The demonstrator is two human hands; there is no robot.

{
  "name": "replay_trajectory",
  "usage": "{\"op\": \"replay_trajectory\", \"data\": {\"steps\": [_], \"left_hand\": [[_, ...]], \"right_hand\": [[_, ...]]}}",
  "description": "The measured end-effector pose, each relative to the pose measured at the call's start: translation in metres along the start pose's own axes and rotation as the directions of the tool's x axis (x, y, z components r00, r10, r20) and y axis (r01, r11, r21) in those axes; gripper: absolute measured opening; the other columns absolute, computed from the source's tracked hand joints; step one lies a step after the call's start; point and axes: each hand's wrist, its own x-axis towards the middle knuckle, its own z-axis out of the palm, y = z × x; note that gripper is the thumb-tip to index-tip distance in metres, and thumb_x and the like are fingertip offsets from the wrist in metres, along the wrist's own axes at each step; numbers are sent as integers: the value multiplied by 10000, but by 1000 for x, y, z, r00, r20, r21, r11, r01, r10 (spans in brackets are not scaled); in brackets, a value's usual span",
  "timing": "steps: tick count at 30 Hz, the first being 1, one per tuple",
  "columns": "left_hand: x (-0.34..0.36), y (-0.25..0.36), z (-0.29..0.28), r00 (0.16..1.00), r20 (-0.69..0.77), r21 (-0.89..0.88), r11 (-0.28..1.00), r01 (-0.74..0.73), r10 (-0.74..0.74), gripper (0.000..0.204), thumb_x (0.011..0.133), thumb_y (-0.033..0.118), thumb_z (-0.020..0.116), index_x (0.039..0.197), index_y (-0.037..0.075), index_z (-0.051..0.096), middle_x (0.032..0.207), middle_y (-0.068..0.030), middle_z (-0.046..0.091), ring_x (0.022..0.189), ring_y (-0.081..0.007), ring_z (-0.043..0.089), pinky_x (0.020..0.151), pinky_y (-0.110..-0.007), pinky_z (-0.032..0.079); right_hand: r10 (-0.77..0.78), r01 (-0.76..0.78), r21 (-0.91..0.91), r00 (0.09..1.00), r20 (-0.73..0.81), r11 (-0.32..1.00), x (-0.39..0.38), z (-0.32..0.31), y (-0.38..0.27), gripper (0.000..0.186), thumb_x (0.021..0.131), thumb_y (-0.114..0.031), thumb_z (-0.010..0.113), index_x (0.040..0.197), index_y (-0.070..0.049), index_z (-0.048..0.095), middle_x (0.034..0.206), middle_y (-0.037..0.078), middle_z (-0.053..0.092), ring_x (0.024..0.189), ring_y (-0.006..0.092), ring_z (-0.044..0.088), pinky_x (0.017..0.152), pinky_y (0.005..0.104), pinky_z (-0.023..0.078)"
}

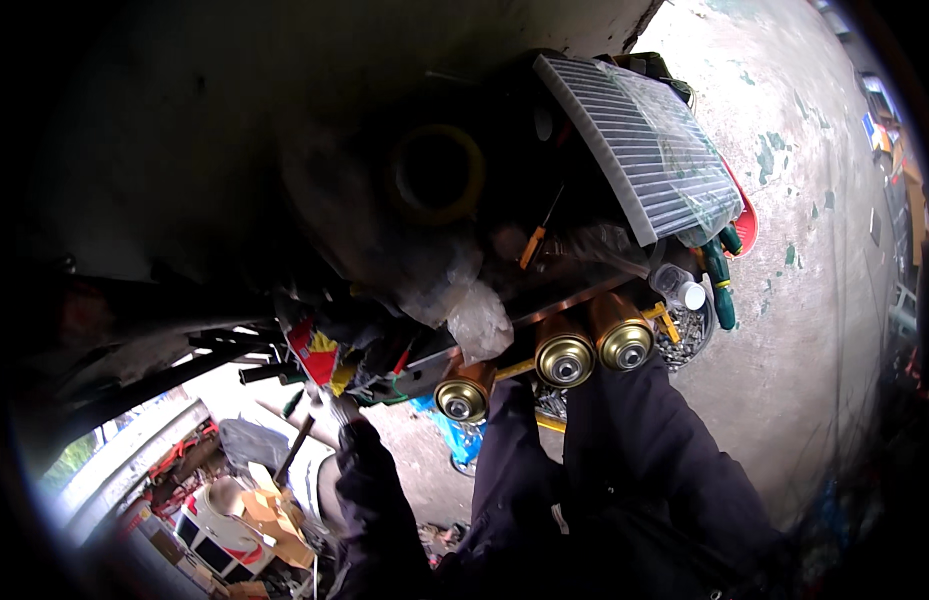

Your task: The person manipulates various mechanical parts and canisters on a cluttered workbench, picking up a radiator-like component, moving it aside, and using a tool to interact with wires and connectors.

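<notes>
My left hand (336, 407), pale and perhaps gloved, reaches out of a dark sleeve at the left end of a cluttered shelf. It is close below a red and yellow packet (317, 352), but whether it touches the packet is unclear. A dark stick-like handle (295, 448) slants just below the hand; I cannot tell if it is held. The fingers are too small and blurred to read. My right hand is out of view. Three copper-coloured gas canisters (564, 358) lie along the shelf's near side, their valve ends facing me, above my dark-trousered legs.
A pleated filter (639, 150) in clear wrap leans at the upper right, beside green-handled tools (721, 285). A white-capped jar (674, 287) sits by a bowl of metal bits (689, 345). An orange-handled screwdriver (532, 247), tape roll (471, 175) and crumpled plastic (480, 322) occupy the shelf. Cardboard (279, 520) lies lower left.
</notes>
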Motion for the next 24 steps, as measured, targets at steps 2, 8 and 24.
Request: {"op": "replay_trajectory", "data": {"steps": [2, 8, 24], "left_hand": [[-37, 26, -15, 961, -55, 156, 953, -259, 271, 272, 991, 214, 644, 1150, 5, 575, 968, -95, 633, 816, -168, 579, 764, -316, 476], [-148, 212, -46, 633, 178, 60, 634, -771, 753, 249, 885, -4, 621, 1127, -30, 568, 917, -93, 580, 715, -163, 530, 594, -302, 437], [-194, 358, 179, 50, 846, 122, -101, -987, 531, 320, 816, 395, 748, 876, 87, 687, 914, -115, 630, 956, -312, 619, 854, -467, 456]], "right_hand": [[53, -53, 0, 998, -26, 999, 3, 4, 16, 244, 860, -212, 740, 1010, -30, 681, 942, 160, 702, 874, 287, 687, 795, 374, 551], [135, -125, 107, 987, -88, 986, 25, 33, 22, 367, 867, -236, 742, 1119, 2, 624, 1036, 174, 683, 960, 295, 667, 867, 376, 526], [615, 268, 823, 559, -556, 501, -126, 14, -8, 225, 941, -36, 638, 1159, 24, 630, 1094, 97, 656, 990, 142, 623, 906, 285, 496]]}}
